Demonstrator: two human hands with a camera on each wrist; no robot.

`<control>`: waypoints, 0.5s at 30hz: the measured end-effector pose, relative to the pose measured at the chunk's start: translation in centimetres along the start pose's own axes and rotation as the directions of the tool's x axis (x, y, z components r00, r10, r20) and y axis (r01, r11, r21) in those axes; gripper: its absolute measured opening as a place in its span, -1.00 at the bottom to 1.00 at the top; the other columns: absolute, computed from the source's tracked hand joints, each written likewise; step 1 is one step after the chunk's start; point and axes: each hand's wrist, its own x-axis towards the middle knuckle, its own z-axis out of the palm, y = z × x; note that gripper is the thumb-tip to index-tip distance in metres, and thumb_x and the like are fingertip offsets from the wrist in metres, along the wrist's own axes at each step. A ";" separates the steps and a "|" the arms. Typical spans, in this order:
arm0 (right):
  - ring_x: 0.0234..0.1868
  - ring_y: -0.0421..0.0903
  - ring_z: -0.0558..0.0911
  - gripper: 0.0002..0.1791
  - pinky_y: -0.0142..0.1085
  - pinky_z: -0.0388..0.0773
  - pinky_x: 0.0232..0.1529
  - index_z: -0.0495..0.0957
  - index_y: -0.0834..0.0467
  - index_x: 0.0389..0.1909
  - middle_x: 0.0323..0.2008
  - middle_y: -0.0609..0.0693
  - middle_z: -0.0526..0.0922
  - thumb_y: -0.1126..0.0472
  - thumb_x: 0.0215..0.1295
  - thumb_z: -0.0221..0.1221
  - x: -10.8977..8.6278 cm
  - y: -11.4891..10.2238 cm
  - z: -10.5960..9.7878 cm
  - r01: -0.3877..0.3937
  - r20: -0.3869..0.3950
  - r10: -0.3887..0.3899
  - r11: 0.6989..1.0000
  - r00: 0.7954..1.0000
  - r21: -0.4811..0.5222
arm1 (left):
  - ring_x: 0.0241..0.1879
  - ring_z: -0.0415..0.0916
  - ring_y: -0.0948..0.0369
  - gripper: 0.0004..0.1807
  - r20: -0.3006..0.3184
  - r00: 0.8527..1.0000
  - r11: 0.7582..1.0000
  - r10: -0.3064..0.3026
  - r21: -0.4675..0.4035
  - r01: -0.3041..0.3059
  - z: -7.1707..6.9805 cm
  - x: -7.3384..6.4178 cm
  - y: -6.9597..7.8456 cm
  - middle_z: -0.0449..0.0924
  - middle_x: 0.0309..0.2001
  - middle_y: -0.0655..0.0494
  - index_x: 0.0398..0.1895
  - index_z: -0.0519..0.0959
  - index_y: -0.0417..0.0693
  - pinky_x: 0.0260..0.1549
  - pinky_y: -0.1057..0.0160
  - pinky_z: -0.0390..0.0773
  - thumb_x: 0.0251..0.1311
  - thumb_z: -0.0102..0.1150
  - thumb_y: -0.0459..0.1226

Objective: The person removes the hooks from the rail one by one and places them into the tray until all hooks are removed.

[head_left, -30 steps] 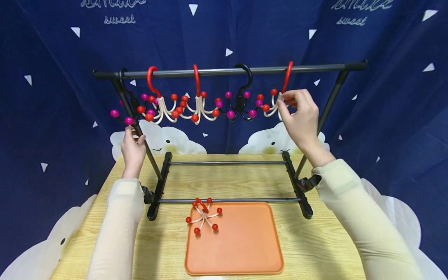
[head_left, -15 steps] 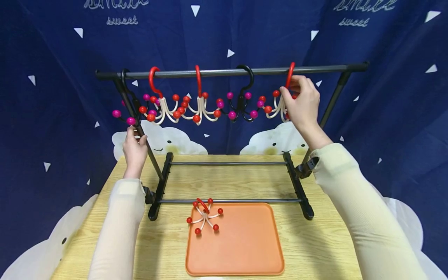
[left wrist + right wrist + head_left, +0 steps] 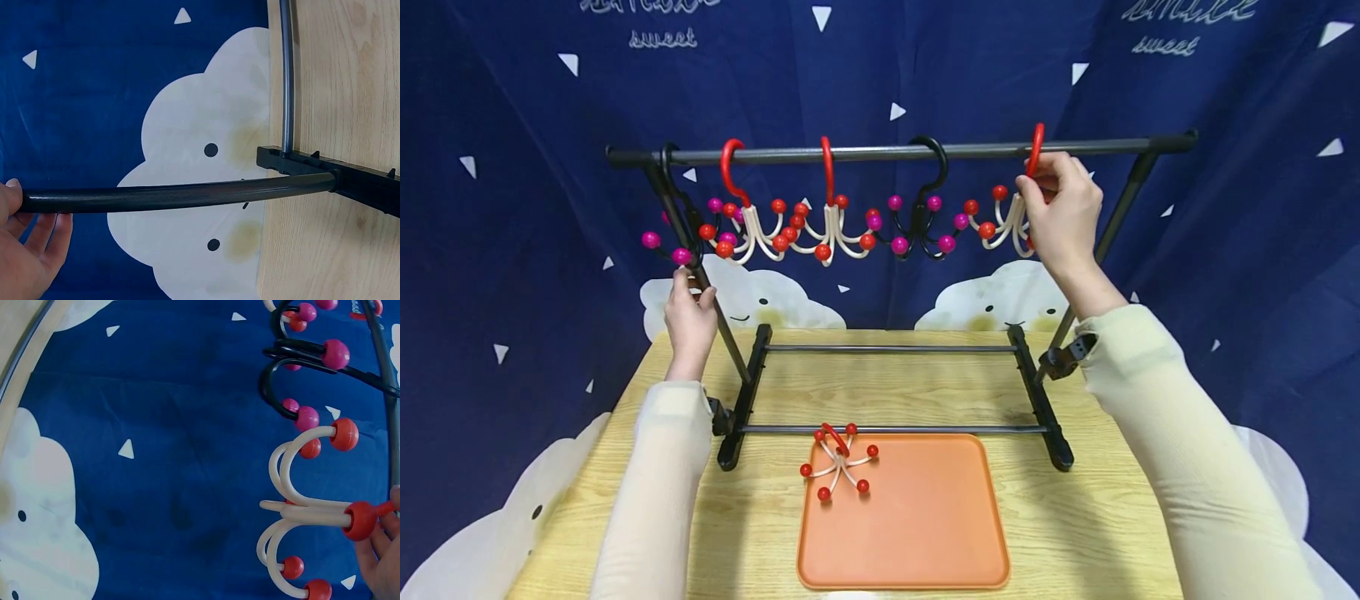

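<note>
We see the thumb and fingers of the right hand point(image 3: 1063, 212) pinching the red hook point(image 3: 1036, 152) of a white hanger point(image 3: 1017, 215), near the right end of the rack's black top bar point(image 3: 880, 154). The hook crosses in front of the bar; we cannot tell whether the bar bears its weight. Below the grip, the hanger's pale curved arms spread out, tipped with red balls. The left hand point(image 3: 691, 329) grips the rack's left post point(image 3: 156, 199), thumb on one side and fingers on the other.

We judge the hanger light, stiff and smooth, a little slippery perhaps; the hook's stem is a good hold, while the thin arms could snag on neighbours.

Going left along the bar, we find a black hanger point(image 3: 919, 223) with pink balls, two more red-hooked white ones, and another black one beside the left post. Nearer us, on the table point(image 3: 1112, 517), a similar white hanger point(image 3: 840, 463) lies at the far left corner of an orange tray point(image 3: 925, 525).

On the blue curtain point(image 3: 880, 50) we read "sweet" at upper left and upper right; the larger word above each, seemingly "smile", is partly cut off. We make out no brand.
</note>
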 end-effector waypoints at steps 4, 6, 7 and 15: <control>-0.21 -0.19 0.62 -0.75 -0.53 0.49 -0.15 0.54 0.21 -0.15 -0.19 0.03 0.58 0.17 0.20 0.16 -0.1 -0.4 -0.6 0.010 -0.020 -0.010 1.000 1.000 0.016 | -0.09 0.51 -0.10 -0.65 0.005 1.000 1.000 -0.005 -0.005 0.005 0.0 0.0 0.0 0.50 -0.04 -0.18 0.09 0.28 -0.11 -0.08 -0.03 0.44 0.24 0.00 -0.36; -0.20 -0.20 0.62 -0.75 -0.51 0.49 -0.13 0.54 0.22 -0.16 -0.20 0.02 0.58 0.16 0.20 0.16 -0.2 -0.6 -0.9 0.015 -0.026 -0.014 1.000 1.000 0.021 | -0.09 0.51 -0.10 -0.65 0.006 1.000 1.000 -0.004 -0.003 0.004 -0.1 0.1 -0.1 0.50 -0.04 -0.18 0.09 0.28 -0.12 -0.08 -0.03 0.44 0.24 0.00 -0.35; -0.19 -0.19 0.61 -0.75 -0.51 0.49 -0.12 0.54 0.21 -0.16 -0.20 0.02 0.58 0.16 0.20 0.16 -0.3 -0.7 -1.0 0.019 -0.026 -0.018 1.000 0.999 0.021 | -0.09 0.51 -0.10 -0.65 0.005 1.000 1.000 -0.004 -0.002 0.004 -0.1 0.1 -0.1 0.50 -0.04 -0.18 0.09 0.28 -0.12 -0.08 -0.03 0.44 0.24 0.00 -0.35; -0.20 -0.23 0.60 -0.72 -0.50 0.48 -0.09 0.55 0.22 -0.17 -0.22 0.02 0.58 0.12 0.19 0.17 -1.3 -1.3 -1.7 0.050 -0.039 -0.048 0.997 0.998 0.054 | -0.10 0.51 -0.09 -0.65 -0.005 1.000 1.000 -0.006 -0.011 0.006 0.0 0.0 -0.2 0.50 -0.05 -0.18 0.09 0.28 -0.11 -0.09 -0.02 0.44 0.23 0.00 -0.36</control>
